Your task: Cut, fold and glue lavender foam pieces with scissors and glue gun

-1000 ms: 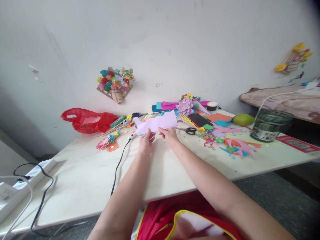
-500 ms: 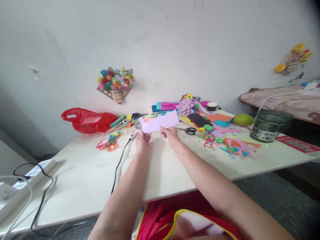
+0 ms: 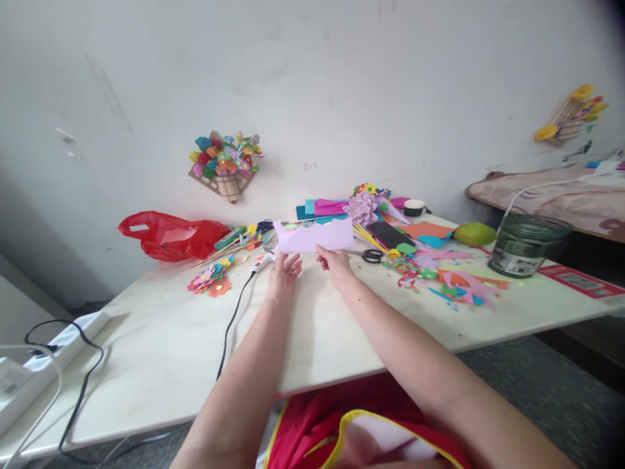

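right hand [image 3: 336, 264] pinches lilac paper [image 3: 315, 236] | left hand [image 3: 284, 270] loose, fingers spread, just below it

At 8 o'clock the white power strip [image 3: 12, 384] is cut off by the left edge. At 2 o'clock the wall ornament [image 3: 569, 120] is blurred. The label of the jar [image 3: 527, 244] is unreadably small. The lilac paper [image 3: 315, 236] hides fingertips of the right hand [image 3: 334, 266].

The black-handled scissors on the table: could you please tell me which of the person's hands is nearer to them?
The right hand: it sits just left of the scissors, pinching the lilac paper sheet. The left hand lies farther left, beyond the right hand.
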Demonstrator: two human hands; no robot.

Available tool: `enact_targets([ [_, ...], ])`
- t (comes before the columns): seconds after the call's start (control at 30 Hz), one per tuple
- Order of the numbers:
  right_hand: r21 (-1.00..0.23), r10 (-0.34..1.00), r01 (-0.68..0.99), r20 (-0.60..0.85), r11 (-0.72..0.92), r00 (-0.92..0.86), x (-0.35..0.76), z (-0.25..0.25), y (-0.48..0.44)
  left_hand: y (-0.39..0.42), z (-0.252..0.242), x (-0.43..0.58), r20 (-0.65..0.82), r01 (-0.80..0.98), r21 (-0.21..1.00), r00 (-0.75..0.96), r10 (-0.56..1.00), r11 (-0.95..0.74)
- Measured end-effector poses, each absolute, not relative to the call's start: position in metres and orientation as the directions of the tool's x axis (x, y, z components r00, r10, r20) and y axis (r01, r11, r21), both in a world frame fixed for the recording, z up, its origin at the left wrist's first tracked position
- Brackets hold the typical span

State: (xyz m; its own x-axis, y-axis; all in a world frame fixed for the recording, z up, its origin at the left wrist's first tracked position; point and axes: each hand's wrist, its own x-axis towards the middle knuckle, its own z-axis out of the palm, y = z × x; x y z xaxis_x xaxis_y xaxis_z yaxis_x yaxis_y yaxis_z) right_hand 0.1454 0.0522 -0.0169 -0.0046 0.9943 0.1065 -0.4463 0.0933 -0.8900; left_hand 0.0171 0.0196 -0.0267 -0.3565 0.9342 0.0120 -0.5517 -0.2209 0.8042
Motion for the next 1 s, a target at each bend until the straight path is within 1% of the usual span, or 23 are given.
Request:
enact_targets([
  [0.1,-0.901,0.986,-0.428,0.131,0.074,-0.106,0.140,-0.017,0.045,0.017,-0.028,0.025,0.085,-0.463,0.869,-0.214,0.973,-0.177],
  [0.17,-0.905,0.977,-0.419,0.148,0.071,-0.155,0.137,-0.017,0.041,0.016,-0.029,0.027,0.122,-0.421,0.887,-0.180,0.976,-0.189],
  [0.27,-0.907,0.980,-0.413,0.148,0.080,-0.134,0.137,-0.017,0.041,0.016,-0.029,0.025,0.124,-0.407,0.889,-0.229,0.965,-0.211],
  [0.43,-0.901,0.996,-0.428,0.086,0.064,-0.032,0.145,-0.015,0.048,0.016,-0.026,0.020,0.090,-0.415,0.878,-0.342,0.935,-0.237],
  [0.53,-0.898,0.996,-0.436,0.083,0.065,-0.021,0.147,-0.014,0.050,0.016,-0.027,0.017,0.098,-0.422,0.867,-0.378,0.920,-0.266],
  [0.67,-0.910,0.995,-0.405,0.101,0.082,-0.024,0.147,-0.015,0.050,0.017,-0.028,0.018,0.103,-0.419,0.868,-0.370,0.923,-0.265],
  [0.83,-0.921,0.984,-0.368,0.163,0.127,-0.070,0.143,-0.018,0.048,0.017,-0.028,0.024,0.104,-0.398,0.891,-0.288,0.952,-0.218],
  [1.0,-0.919,0.977,-0.373,0.184,0.130,-0.112,0.140,-0.017,0.043,0.015,-0.025,0.024,0.112,-0.369,0.897,-0.342,0.933,-0.243],
])
